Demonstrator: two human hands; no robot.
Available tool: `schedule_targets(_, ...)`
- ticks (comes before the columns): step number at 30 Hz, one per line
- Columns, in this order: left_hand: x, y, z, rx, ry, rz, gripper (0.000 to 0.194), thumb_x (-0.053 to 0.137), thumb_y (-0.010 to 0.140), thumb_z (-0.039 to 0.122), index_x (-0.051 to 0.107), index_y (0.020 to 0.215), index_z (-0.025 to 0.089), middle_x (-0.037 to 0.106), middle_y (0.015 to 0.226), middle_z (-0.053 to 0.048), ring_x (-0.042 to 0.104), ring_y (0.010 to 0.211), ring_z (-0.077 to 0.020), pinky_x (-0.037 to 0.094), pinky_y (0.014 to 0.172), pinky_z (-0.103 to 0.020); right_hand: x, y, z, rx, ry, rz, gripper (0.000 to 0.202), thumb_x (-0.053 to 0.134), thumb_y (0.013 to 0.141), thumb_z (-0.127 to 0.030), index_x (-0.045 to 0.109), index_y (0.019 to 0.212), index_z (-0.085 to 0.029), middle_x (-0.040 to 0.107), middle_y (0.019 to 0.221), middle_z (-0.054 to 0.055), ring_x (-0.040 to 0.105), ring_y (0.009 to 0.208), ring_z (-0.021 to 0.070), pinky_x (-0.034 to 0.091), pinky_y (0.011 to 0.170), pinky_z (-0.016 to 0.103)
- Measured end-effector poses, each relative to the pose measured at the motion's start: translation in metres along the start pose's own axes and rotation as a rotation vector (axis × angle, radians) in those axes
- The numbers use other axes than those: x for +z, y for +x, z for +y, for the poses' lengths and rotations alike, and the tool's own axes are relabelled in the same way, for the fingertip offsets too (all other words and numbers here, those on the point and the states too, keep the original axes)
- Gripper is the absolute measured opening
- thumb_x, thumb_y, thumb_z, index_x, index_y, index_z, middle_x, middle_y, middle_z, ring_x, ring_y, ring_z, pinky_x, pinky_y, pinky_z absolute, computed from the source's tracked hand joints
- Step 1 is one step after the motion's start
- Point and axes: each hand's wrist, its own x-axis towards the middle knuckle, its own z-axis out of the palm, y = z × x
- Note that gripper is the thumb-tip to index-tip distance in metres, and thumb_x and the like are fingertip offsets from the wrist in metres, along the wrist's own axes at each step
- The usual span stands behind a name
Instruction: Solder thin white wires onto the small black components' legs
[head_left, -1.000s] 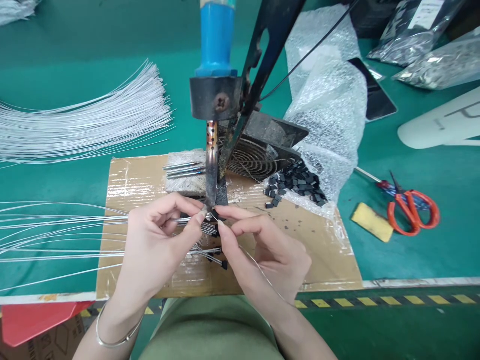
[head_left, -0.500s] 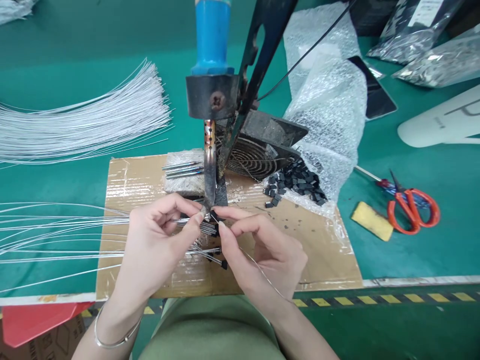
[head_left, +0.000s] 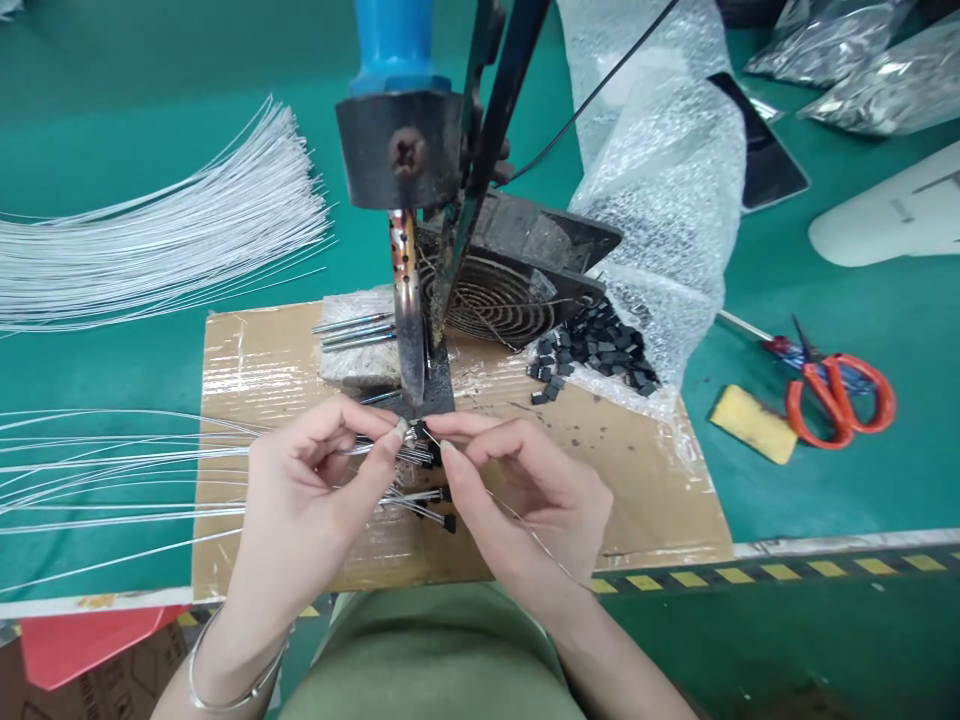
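My left hand is closed in a pinch on a thin white wire close to its end, where a small black connector shows. Facing it, my right hand pinches a thin strand of solder wire, whose tip points at that connector. Just above the fingertips hangs the tip of a soldering iron, fixed upright with its blue handle on top; a small gap separates it from the work. Below the hands lie several white wires with black ends. Part of the held wire is hidden by my left fingers.
A cardboard sheet covers the green table. Behind the iron sits a black fan, with loose black connectors on bubble wrap beside it. A white wire bundle lies left; a yellow sponge and orange scissors lie right.
The hands have drawn slightly down from the iron's tip, so a gap now shows where fingertips and tip met. Both pinches stay closed. The whole view has shifted a little.
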Motion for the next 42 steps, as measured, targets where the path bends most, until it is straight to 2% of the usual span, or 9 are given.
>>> schedule_targets(6, -0.001, 0.004, 0.002, -0.013, -0.045, 0.000, 0.010, 0.079, 0.082, 0.018, 0.075, 0.074, 0.021, 0.074, 0.075, 0.001, 0.061, 0.065, -0.0096, 0.045, 0.059, -0.017, 0.001, 0.001, 0.001, 0.005, 0.028, -0.006, 0.018, 0.071, 0.092, -0.011, 0.065, 0.080, -0.023, 0.084, 0.110, 0.009, 0.082, 0.101, 0.0235, 0.066, 0.092, 0.037)
schedule_targets(11, 0.001, 0.007, 0.007, -0.024, -0.057, 0.013, 0.012, 0.079, 0.082, 0.016, 0.074, 0.072, 0.021, 0.066, 0.063, 0.004, 0.052, 0.058, -0.0079, 0.040, 0.054, -0.017, 0.004, 0.003, -0.001, -0.009, 0.021, 0.005, 0.018, 0.073, 0.090, -0.009, 0.067, 0.079, -0.023, 0.084, 0.110, 0.008, 0.082, 0.100, 0.0224, 0.066, 0.087, 0.033)
schedule_targets(17, 0.001, 0.009, 0.006, -0.019, -0.083, 0.009, 0.012, 0.078, 0.083, 0.016, 0.075, 0.073, 0.021, 0.071, 0.068, 0.003, 0.058, 0.061, -0.0097, 0.045, 0.056, -0.018, 0.004, 0.003, -0.003, -0.030, 0.010, 0.017, 0.018, 0.073, 0.090, -0.008, 0.068, 0.081, -0.023, 0.084, 0.111, 0.007, 0.082, 0.103, 0.0222, 0.066, 0.087, 0.032)
schedule_targets(24, -0.001, 0.011, 0.005, -0.010, -0.108, -0.008, 0.014, 0.078, 0.083, 0.013, 0.074, 0.072, 0.020, 0.071, 0.068, 0.005, 0.057, 0.061, -0.0056, 0.043, 0.057, -0.012, 0.005, 0.004, -0.005, -0.044, -0.016, 0.018, 0.018, 0.074, 0.089, -0.008, 0.067, 0.082, -0.022, 0.084, 0.110, 0.005, 0.082, 0.103, 0.0198, 0.065, 0.081, 0.025)
schedule_targets(31, -0.001, 0.010, 0.005, 0.004, -0.130, -0.032, 0.015, 0.076, 0.084, 0.012, 0.074, 0.073, 0.021, 0.070, 0.067, 0.007, 0.059, 0.060, -0.0038, 0.045, 0.058, -0.009, 0.004, 0.004, -0.006, -0.046, -0.026, 0.012, 0.018, 0.074, 0.089, -0.008, 0.067, 0.082, -0.022, 0.084, 0.112, 0.005, 0.081, 0.103, 0.0202, 0.064, 0.076, 0.024)
schedule_targets(42, -0.003, 0.012, 0.002, 0.018, -0.125, -0.036, 0.014, 0.077, 0.084, 0.012, 0.074, 0.073, 0.021, 0.070, 0.067, 0.006, 0.059, 0.060, -0.0036, 0.045, 0.057, -0.009, 0.004, 0.002, -0.005, -0.049, -0.018, 0.026, 0.017, 0.074, 0.090, -0.008, 0.068, 0.083, -0.023, 0.083, 0.113, 0.003, 0.081, 0.101, 0.0174, 0.063, 0.083, 0.024)
